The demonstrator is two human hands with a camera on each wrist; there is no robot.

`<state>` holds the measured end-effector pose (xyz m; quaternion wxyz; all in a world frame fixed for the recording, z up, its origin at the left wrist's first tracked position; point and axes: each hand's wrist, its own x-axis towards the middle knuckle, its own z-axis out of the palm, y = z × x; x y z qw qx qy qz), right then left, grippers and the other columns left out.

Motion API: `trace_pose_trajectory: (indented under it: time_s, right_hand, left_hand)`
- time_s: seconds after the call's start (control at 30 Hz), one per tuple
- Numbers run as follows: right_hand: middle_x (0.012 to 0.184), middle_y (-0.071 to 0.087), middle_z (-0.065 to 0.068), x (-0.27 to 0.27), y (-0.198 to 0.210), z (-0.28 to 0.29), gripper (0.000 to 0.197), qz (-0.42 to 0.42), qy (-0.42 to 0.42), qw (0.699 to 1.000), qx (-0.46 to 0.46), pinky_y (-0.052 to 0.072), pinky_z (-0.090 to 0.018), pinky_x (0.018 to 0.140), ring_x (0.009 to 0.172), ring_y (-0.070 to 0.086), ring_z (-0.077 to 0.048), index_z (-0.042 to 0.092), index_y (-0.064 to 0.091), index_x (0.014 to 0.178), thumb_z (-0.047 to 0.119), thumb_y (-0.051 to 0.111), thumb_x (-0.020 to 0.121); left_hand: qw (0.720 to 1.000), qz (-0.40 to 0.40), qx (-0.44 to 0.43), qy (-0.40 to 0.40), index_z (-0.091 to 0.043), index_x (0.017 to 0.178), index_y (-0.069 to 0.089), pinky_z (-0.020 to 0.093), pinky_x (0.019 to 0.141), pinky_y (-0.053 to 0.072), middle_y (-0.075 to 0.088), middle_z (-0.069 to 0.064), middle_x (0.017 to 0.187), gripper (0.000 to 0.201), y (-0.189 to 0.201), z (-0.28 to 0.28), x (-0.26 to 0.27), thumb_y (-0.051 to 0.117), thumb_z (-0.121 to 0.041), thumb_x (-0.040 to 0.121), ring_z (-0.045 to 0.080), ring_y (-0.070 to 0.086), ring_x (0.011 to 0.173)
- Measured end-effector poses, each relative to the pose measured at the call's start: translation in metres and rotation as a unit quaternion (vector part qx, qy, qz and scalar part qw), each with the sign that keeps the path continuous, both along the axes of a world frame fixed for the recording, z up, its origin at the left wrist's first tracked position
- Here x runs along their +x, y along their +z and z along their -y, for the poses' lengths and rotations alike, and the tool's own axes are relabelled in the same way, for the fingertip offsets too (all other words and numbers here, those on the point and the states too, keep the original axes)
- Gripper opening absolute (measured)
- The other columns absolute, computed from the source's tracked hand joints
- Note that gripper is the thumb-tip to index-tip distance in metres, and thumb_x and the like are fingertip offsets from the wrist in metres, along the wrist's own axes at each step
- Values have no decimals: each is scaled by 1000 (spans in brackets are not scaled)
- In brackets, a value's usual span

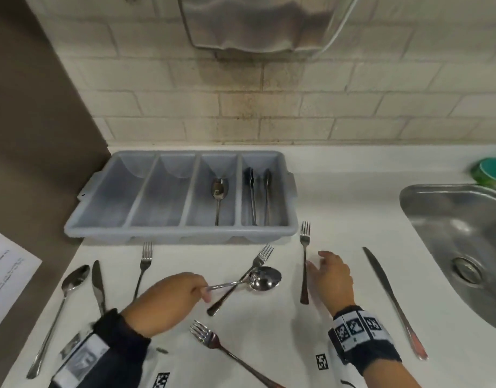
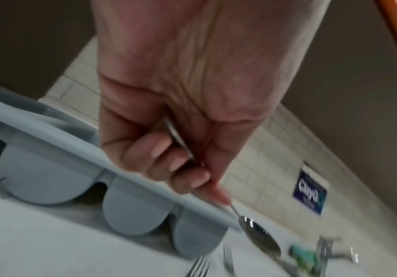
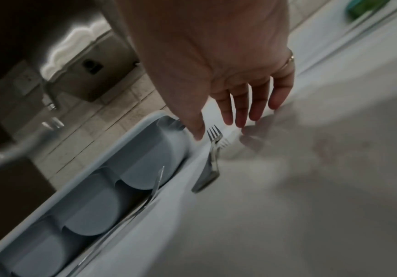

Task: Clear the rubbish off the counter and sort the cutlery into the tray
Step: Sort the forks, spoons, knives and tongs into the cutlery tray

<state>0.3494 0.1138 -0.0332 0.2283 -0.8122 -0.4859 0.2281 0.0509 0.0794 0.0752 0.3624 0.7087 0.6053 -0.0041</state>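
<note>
Head: spoon (image 1: 258,280) bowl points right.

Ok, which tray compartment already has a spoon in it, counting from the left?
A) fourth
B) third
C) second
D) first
B: the head view shows a single spoon lying in the third compartment of the tray; the first two look empty and the fourth holds darker utensils.

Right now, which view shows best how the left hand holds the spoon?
The left wrist view: the left hand has its fingers curled round the handle of the spoon, thumb pressed along it. The head view shows the whole spoon above a fork, but the grip is hidden. The right wrist view shows neither.
</note>
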Motion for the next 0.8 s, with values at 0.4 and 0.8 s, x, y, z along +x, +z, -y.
trace_pose_trajectory:
  time_s: [0.4,0.8]
  right_hand:
    - [89,72,-8,-4,6,-5,14,-59,-67,996,-25,49,-27,73,83,64,-28,11,70,83,16,60,75]
    - [65,62,5,21,5,60,13,-183,-77,977,71,41,-6,53,59,56,-8,17,67,74,5,62,76]
  left_hand:
    - [954,29,152,257,7,113,62,45,92,44,60,36,116,34,-19,-151,17,38,-8,95,46,56,107]
    - [977,-80,117,159,1,116,58,42,98,45,60,25,124,31,-49,-168,52,42,-4,90,41,55,114]
